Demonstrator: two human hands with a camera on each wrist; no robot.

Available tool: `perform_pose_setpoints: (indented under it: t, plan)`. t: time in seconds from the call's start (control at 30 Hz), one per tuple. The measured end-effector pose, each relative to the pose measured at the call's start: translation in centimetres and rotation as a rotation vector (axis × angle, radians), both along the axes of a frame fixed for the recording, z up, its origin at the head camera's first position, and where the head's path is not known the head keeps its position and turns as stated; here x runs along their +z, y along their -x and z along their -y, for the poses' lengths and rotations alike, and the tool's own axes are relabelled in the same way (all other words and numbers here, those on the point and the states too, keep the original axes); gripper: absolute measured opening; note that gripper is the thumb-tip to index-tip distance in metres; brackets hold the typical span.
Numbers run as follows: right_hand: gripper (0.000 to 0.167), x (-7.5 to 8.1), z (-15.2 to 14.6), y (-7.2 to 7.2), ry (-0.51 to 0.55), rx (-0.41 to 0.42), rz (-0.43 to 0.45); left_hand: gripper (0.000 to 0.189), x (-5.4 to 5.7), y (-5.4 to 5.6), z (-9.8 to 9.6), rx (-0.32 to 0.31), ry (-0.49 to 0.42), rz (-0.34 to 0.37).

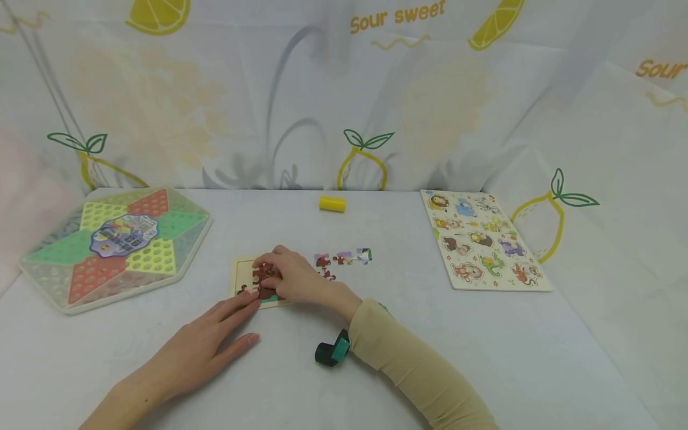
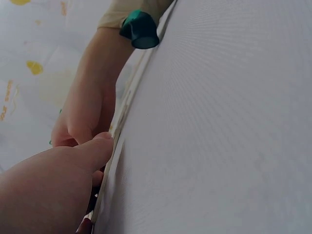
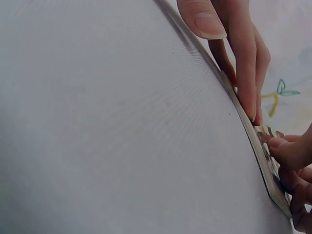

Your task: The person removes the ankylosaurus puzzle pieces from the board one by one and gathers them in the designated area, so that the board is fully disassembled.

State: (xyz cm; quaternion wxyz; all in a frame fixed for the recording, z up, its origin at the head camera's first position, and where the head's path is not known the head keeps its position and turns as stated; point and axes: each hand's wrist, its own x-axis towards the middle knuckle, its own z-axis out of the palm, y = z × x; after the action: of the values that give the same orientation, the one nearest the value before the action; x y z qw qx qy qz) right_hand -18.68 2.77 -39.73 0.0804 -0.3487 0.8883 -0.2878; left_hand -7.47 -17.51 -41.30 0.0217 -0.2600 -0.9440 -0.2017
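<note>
A small wooden jigsaw board (image 1: 240,266) lies on the table, its frame partly filled with brown and green pieces. Over its middle, my right hand (image 1: 298,278) bends its thumb and fingers around a brown puzzle piece (image 3: 263,137), pinching it close above the board. The right palm hides part of the picture. My left hand (image 1: 206,334) rests with extended fingers on the board's near left edge, its thumb apart on the table side. Several loose puzzle pieces (image 1: 342,258) lie just right of the board, some partly behind the right hand.
A hexagonal Chinese checkers board (image 1: 177,224) lies at the left. An animal picture board (image 1: 462,239) is at the right. A yellow cylinder (image 1: 332,204) lies near the back edge. A black and green wrist device (image 1: 333,349) sits by the right sleeve (image 1: 414,358). Behind hangs a lemon-print cloth (image 1: 242,89).
</note>
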Motion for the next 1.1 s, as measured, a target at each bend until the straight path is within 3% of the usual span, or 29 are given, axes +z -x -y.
perform_pose_setpoints:
  t: [0.6,1.1]
  plan:
    - [0.024,-0.04,0.06,-0.05,0.049,0.015,0.039,0.057,0.15,-0.03,-0.01,0.003,-0.002,0.006]
    - [0.020,-0.04,0.06,-0.09,0.058,-0.032,0.076,0.057,-0.04,-0.02,0.03,0.000,-0.005,-0.012]
